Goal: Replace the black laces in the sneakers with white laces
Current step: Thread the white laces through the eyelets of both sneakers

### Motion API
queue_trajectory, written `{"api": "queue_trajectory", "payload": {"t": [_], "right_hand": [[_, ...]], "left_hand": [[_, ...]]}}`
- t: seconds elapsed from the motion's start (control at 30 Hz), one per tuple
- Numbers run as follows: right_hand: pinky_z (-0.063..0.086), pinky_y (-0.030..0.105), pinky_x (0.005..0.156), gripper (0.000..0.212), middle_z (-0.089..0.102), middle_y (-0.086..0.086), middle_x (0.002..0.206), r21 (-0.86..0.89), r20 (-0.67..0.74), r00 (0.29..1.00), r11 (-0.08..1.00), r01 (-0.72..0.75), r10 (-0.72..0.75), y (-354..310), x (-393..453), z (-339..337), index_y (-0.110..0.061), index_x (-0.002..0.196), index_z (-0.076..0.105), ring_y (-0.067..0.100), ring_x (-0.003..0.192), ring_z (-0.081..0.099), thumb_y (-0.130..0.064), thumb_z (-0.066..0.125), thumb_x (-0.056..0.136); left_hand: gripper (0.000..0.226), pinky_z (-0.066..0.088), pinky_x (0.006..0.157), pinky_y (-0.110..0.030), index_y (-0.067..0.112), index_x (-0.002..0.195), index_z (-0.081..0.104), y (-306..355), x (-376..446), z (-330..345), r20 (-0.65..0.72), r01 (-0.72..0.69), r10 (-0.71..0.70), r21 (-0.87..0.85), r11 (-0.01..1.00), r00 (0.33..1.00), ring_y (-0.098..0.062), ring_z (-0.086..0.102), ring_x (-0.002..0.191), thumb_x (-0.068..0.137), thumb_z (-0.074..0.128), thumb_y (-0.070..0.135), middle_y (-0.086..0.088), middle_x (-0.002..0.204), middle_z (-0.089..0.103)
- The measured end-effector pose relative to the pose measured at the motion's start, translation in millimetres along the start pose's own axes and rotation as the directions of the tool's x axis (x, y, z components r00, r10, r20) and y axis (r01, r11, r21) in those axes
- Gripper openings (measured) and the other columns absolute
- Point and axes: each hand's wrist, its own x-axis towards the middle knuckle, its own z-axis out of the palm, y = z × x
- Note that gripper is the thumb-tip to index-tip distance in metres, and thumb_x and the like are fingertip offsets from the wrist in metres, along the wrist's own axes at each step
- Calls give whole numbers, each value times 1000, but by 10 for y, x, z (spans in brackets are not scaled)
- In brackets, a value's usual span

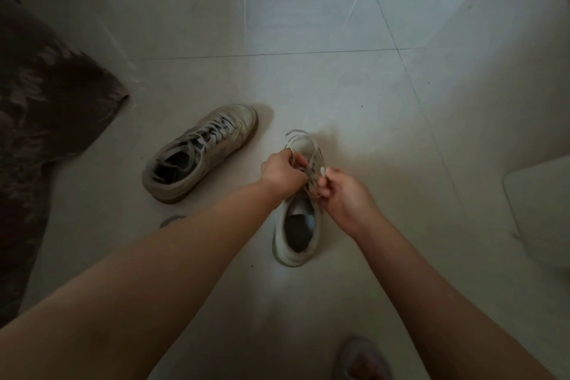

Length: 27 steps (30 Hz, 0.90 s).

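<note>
Down on the pale tiled floor (339,86) stood 2 worn, off-white sneakers. The nearer sneaker (296,234) sat upright below the hands, heel toward the camera, its dark lining showing through the open collar and its sole edge scuffed. A white lace (300,140) ran through its eyelets, with loose loops arching up beyond the toe; in the dim light the lace read as greyish white. The second sneaker (200,153) rested to the left and a little farther off, well apart from the first, angled with its toe pointing up and to the right. It was laced across the tongue in a pale lace, had a tan sole edge, and its mouth gaped open with lace ends drooping inside.

Both bare forearms reached forward from the bottom corners and met over the nearer sneaker's lace area. The left hand (282,171) was curled, knuckles up, its fingers gripping a strand of the white lace near the upper eyelets. The right hand (342,193) was also curled, pinching another strand between thumb and fingertips, with a white lace tip poking out above the thumb.

A dark patterned fabric (40,108) lay along the left edge, and a foot in a slipper (362,359) showed at the bottom.
</note>
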Motion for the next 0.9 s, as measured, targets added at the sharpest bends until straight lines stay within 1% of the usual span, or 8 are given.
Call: {"api": "queue_trajectory", "payload": {"t": [0.1, 0.23, 0.33, 0.4, 0.57, 0.7, 0.8, 0.9], "right_hand": [[29, 22, 44, 25, 47, 3, 63, -490, -86, 981, 864, 112, -176, -51, 58, -61, -12, 74, 45, 8, 42, 36, -9, 39, 98], [33, 28, 62, 22, 54, -4, 80, -973, 225, 901, -35, 229, -370, -100, -1, -118, -17, 83, 55, 15, 73, 47, -37, 54, 92], [37, 28, 62, 35, 60, -3, 79, -908, 302, 906, -378, 179, -297, -140, -12, -265, -20, 81, 59, 20, 77, 53, -51, 48, 92], [33, 28, 60, 33, 56, -3, 72, -944, 246, 918, -292, 154, -311, -213, 21, -525, -22, 72, 55, 21, 75, 55, -46, 48, 94], [32, 29, 56, 36, 50, 5, 61, -896, -83, 866, 417, 152, -493, -256, 7, -915, -16, 62, 53, 18, 60, 44, -27, 51, 97], [44, 25, 86, 37, 67, 5, 88, -187, -85, 965, 956, 227, -246, -225, -23, -525, -17, 68, 45, 10, 85, 63, -25, 34, 103], [56, 28, 72, 41, 55, 3, 62, 302, -17, 994, 947, 106, -105, -297, -13, -293, -15, 65, 41, 14, 61, 64, -30, 35, 102], [42, 16, 40, 59, 32, -3, 45, 336, 75, 996, 942, 19, -47, -223, 10, -190, -17, 47, 42, 7, 35, 34, -32, 32, 103]], "left_hand": [[23, 55, 82, -43, 33, 74, 58, -99, -24, -25, -16, -43, 45, 110, 993, 999, -28, 59, 93, 56, 65, 21, -4, 94, 63], [19, 53, 81, -33, 20, 87, 66, -118, -97, -97, -28, -140, 146, 160, 977, 989, -22, 61, 90, 69, 70, 14, -6, 97, 64], [25, 47, 74, -27, 11, 100, 66, -140, -87, -179, -65, -153, 165, 159, 975, 984, -19, 60, 90, 76, 68, 10, -7, 102, 62], [25, 42, 75, -21, 11, 103, 65, -148, -87, -265, -66, -154, 167, 164, 974, 984, -15, 58, 91, 78, 68, 9, -4, 102, 63], [22, 47, 84, -24, 16, 98, 64, -200, -99, -381, -23, -232, 242, 214, 949, 970, -15, 60, 96, 78, 66, 6, 1, 99, 63], [24, 33, 75, -9, 15, 104, 65, -212, -117, -310, -11, -282, 298, 291, 914, 955, -7, 52, 94, 81, 65, 9, 0, 108, 57], [23, 31, 70, -6, 13, 104, 65, -205, -130, -319, -22, -294, 313, 290, 911, 949, -7, 51, 93, 82, 64, 8, -2, 110, 57], [21, 32, 69, -6, 13, 103, 65, -209, -143, -334, -17, -301, 320, 292, 908, 947, -7, 52, 91, 83, 62, 8, -2, 109, 57]]}}
